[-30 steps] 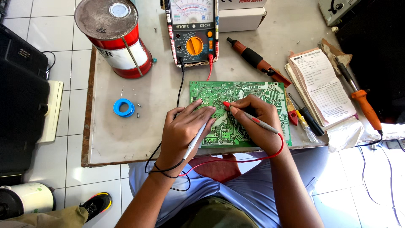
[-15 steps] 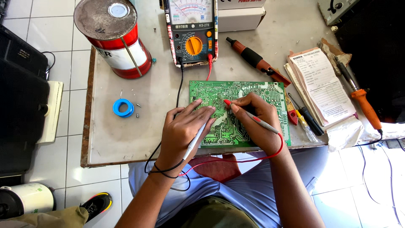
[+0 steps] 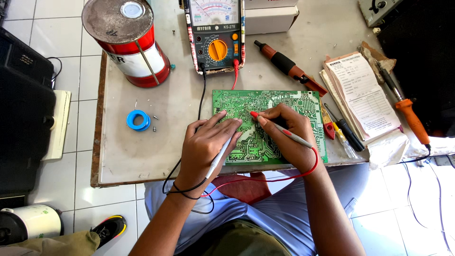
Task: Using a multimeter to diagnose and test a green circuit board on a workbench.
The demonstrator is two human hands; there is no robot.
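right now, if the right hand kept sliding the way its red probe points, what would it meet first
Probably the left hand. The right hand aims its red probe leftward across the green circuit board, and the left fingertips lie just ahead, though height is unclear.

A worn grey table [image 3: 142,156] carries a green circuit board [image 3: 289,102], meter [image 3: 216,35], red-white tin [image 3: 130,42], blue tape roll [image 3: 138,120], paper pad [image 3: 362,95].

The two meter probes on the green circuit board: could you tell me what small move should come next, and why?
Probably hold both tips steady and glance up at the multimeter. The right hand presses the red probe tip onto the green circuit board, and the left hand holds the second probe close beside it. Both leads run to the meter, so a reading seems due.
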